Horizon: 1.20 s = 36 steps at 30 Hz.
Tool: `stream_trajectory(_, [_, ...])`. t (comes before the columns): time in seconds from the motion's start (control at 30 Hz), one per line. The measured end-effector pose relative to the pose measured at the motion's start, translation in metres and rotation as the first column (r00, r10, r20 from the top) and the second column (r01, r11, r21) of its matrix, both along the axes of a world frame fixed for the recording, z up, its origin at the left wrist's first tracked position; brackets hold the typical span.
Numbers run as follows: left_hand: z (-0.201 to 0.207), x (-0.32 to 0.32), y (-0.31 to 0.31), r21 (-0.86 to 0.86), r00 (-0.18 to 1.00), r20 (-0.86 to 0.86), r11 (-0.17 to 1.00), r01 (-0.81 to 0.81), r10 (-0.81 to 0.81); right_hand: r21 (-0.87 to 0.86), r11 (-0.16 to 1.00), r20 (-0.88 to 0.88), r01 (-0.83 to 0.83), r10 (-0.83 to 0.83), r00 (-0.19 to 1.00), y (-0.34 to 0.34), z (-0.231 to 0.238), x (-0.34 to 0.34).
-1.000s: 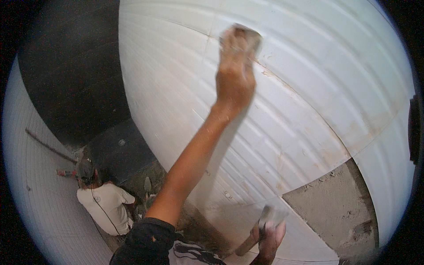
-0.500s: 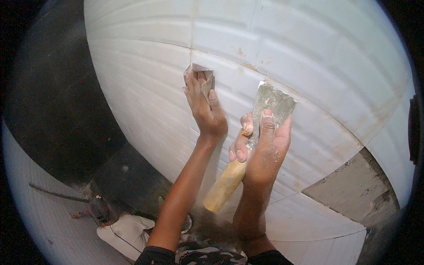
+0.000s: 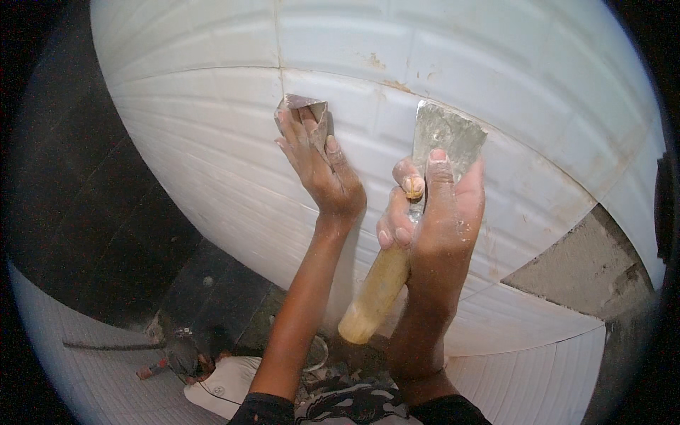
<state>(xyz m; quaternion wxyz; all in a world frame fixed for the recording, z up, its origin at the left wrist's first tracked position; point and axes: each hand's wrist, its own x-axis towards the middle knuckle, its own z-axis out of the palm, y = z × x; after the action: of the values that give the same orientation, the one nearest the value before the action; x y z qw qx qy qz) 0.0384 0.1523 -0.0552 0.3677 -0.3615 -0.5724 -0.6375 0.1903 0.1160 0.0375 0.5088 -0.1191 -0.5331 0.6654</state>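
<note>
My left hand [image 3: 333, 180] lies against a white ribbed tiled wall [image 3: 205, 120]. Its fingers hold a folded piece of greyish-brown sandpaper [image 3: 320, 122], just below the corner where tile joints meet. To the right, my right hand [image 3: 443, 219] grips a putty knife by its neck, thumb laid along the dusty metal blade [image 3: 453, 134]. The blade points up, near the long horizontal joint; I cannot tell whether it touches the wall. Below the fingers sticks out the knife's yellowish wooden handle [image 3: 375, 297]. Pale dust coats the fingers of both hands.
Brownish smears [image 3: 397, 86] mark the joint line. At the right, a rough grey cement patch [image 3: 584, 265] interrupts the tiles. Dark floor tiles [image 3: 106, 205] lie at the left. Below left, another person in a white shirt [image 3: 227, 382] is low down, near a pale bucket [image 3: 316, 352].
The whole view has shifted a little. My right hand, with the putty knife, has moved slightly up and right. My left hand stays close to the same joint with the sandpaper.
</note>
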Motion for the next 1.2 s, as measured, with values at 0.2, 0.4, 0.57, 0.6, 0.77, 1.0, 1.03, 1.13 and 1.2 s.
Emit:
stream_trajectory(0.2, [0.0, -0.001, 0.001, 0.027, 1.0, 0.002, 0.999, -0.017, 0.017, -0.038, 0.998, -0.024, -0.046, 0.045, 0.999, 0.004, 0.005, 0.003])
stream_trajectory(0.4, [-0.001, -0.003, 0.0, -0.002, 1.0, -0.005, 1.0, -0.029, 0.029, -0.113, 0.992, -0.055, -0.061, 0.055, 0.997, 0.002, 0.008, 0.01])
stream_trajectory(0.57, [0.0, -0.001, 0.0, -0.031, 1.0, 0.008, 0.999, -0.013, 0.013, -0.11, 0.994, -0.004, -0.017, 0.017, 1.0, 0.006, 0.007, 0.022])
stream_trajectory(0.6, [0.001, -0.001, -0.001, -0.033, 1.0, 0.014, 0.999, -0.007, 0.008, -0.107, 0.994, -0.017, -0.038, 0.037, 0.999, 0.008, 0.011, 0.025])
stream_trajectory(0.77, [0.003, 0.002, 0.001, -0.005, 1.0, 0.013, 1.0, -0.008, 0.008, -0.097, 0.995, 0.014, -0.017, 0.018, 1.0, 0.013, 0.003, 0.031])
stream_trajectory(1.0, [0.001, 0.0, 0.002, 0.065, 0.999, -0.03, 0.997, -0.036, 0.038, -0.087, 0.996, 0.015, -0.008, 0.009, 1.0, 0.014, 0.002, 0.042])
stream_trajectory(1.03, [0.002, 0.0, 0.0, 0.045, 0.999, -0.032, 0.998, -0.038, 0.039, -0.09, 0.996, 0.02, -0.011, 0.012, 1.0, 0.014, 0.001, 0.045])
stream_trajectory(1.13, [0.003, 0.002, -0.001, 0.022, 0.999, -0.022, 0.999, -0.027, 0.028, -0.066, 0.998, -0.017, 0.001, -0.002, 1.0, 0.015, 0.006, 0.043])
stream_trajectory(1.2, [0.002, 0.002, -0.002, 0.01, 0.999, -0.019, 0.999, -0.031, 0.031, -0.079, 0.996, 0.036, 0.049, -0.046, 0.998, 0.014, 0.003, 0.047])
